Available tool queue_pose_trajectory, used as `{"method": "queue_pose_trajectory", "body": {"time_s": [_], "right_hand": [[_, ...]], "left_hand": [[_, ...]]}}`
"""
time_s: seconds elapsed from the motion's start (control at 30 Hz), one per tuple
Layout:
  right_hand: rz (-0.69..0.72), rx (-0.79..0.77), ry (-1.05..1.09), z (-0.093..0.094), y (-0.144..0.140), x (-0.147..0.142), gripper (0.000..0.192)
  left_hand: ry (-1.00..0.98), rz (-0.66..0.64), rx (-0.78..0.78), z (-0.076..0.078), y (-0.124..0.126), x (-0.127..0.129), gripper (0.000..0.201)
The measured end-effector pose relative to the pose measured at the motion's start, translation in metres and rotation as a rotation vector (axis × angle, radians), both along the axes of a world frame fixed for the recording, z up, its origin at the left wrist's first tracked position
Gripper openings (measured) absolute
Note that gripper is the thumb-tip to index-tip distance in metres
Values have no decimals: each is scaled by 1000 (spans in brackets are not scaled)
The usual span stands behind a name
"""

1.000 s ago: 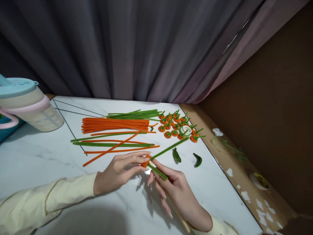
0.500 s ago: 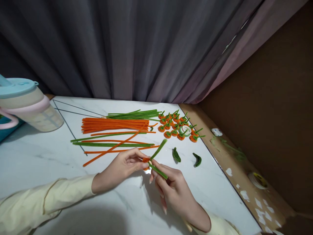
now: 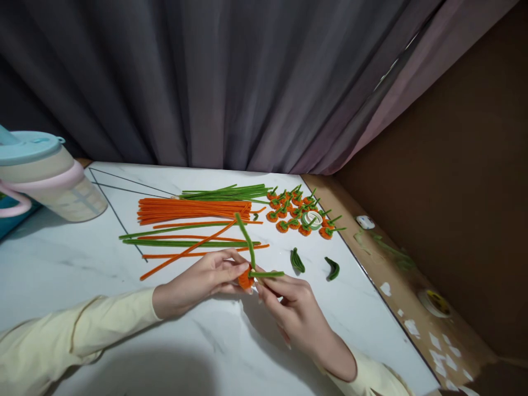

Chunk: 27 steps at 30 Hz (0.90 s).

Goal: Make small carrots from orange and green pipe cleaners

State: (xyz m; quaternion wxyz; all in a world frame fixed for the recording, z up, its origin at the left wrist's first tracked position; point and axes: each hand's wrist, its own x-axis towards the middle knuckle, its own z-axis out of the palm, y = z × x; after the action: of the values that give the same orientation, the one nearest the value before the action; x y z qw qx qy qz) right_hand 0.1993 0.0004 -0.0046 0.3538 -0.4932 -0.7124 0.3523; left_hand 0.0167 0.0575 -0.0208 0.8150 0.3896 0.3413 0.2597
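Orange coil (image 3: 246, 279) sits pinched between both hands just above the worktop (image 3: 61, 264); left hand (image 3: 198, 281) at its 9 o'clock, right hand (image 3: 295, 313) at 4 o'clock gripping the green stem (image 3: 248, 247), whose free end runs toward 12 and short end toward 3. No readable writing anywhere

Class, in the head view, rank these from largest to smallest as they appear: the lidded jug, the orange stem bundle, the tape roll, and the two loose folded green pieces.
1. Lidded jug, though it is partly cut off and nearer the camera.
2. Orange stem bundle.
3. Tape roll.
4. Folded green pieces: they look alike, and close to the roll, so unranked.
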Motion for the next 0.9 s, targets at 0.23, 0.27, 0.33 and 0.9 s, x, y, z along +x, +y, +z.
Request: {"method": "queue_pose_trajectory", "body": {"time_s": [0.23, 0.27, 0.33, 0.9], "right_hand": [[244, 158, -222, 8, 10, 11, 25], [269, 149, -258, 9, 10, 12, 25], [311, 126, -329, 12, 11, 12, 24], [266, 85, -309, 19, 12, 7, 23]], "left_hand": [[-59, -107, -131, -5, 7, -3, 16], [-65, -122, -145, -4, 8, -4, 17], [-63, -156, -162, -1, 9, -4, 20], [-94, -66, -140, -4, 1, -1, 23]]}}
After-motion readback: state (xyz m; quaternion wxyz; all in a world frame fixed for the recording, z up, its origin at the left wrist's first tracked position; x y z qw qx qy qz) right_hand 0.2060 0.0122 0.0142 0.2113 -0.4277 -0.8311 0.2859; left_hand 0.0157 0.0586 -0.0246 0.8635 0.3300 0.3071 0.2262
